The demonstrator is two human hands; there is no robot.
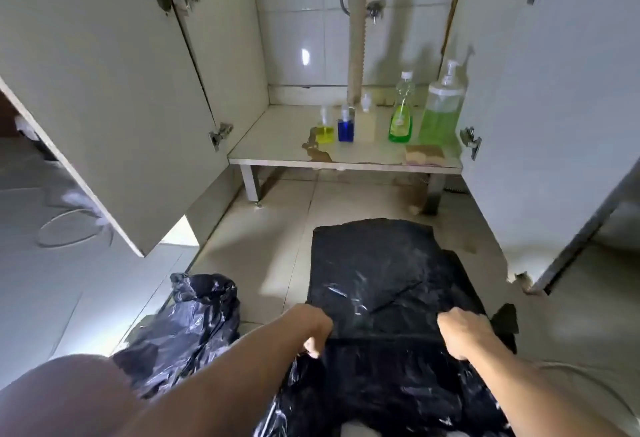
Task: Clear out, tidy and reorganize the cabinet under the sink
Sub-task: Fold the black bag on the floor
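Observation:
A flat black plastic bag lies spread on the tiled floor in front of the open sink cabinet. My left hand grips its near left edge and my right hand grips its near right edge, fingers curled into the plastic. On the cabinet shelf stand a small yellow pump bottle, a small blue pump bottle, a green dish-soap bottle and a large green pump dispenser. A sponge lies at the shelf's front right.
A crumpled black bag sits on the floor to the left. Both cabinet doors stand wide open at left and right. A drain pipe runs down the cabinet's back. Brown stains mark the shelf front and the floor beneath.

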